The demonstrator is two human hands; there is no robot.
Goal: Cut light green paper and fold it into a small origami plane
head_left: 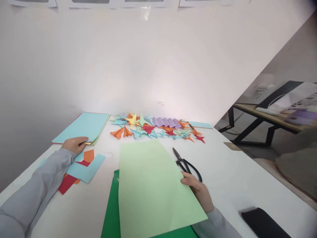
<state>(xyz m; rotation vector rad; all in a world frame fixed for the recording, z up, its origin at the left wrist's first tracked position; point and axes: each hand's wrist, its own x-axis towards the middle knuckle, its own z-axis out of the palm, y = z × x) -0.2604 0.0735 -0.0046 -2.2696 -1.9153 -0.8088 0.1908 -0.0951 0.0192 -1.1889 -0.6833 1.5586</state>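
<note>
A light green paper sheet [151, 185] lies in front of me, on top of a dark green sheet [110, 215]. My right hand [198, 191] pinches the light green sheet at its right edge. My left hand [74, 144] reaches to the left and grips the near corner of a stack of coloured paper [83, 127] whose top sheet is light blue. Black scissors [185, 163] rest on the white table [230, 172] just beyond my right hand.
A row of small folded paper figures [148, 129] in orange, yellow, blue, red and purple lies along the wall. Blue, orange and red paper scraps [84, 167] sit near my left forearm. A black flat object [262, 224] lies at the near right. Another table [267, 119] stands further right.
</note>
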